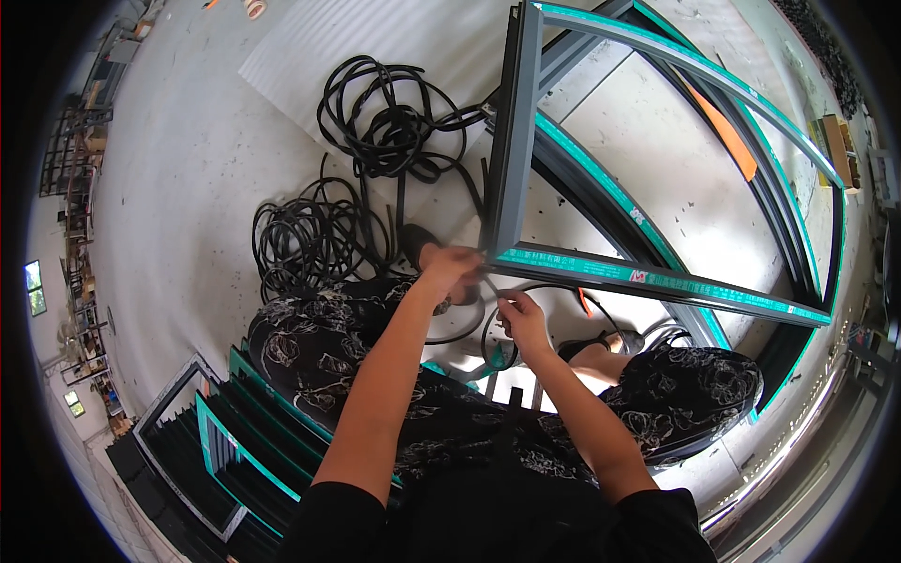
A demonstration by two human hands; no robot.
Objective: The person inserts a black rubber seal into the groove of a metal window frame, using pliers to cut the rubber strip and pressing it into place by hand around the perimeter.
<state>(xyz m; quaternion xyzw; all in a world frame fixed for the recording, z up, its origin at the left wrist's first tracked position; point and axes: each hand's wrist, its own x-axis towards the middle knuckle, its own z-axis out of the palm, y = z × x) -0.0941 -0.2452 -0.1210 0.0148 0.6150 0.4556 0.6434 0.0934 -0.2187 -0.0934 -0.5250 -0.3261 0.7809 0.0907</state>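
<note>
2 tangled coils [310, 235], black, rubbery-looking | my left hand [457, 267]: fingertips at frame's [648, 277] near corner, can't tell if grasping | 1 thin black strip [484, 336], bendy loop, below/between my hands | my right hand [522, 319]: pinching strip | that 1 frame: dark, metal-looking, green-filmed, one side curved

Fisheye view from the person's head, facing down, hands [453, 267] near, floor [188, 188] beyond
</note>
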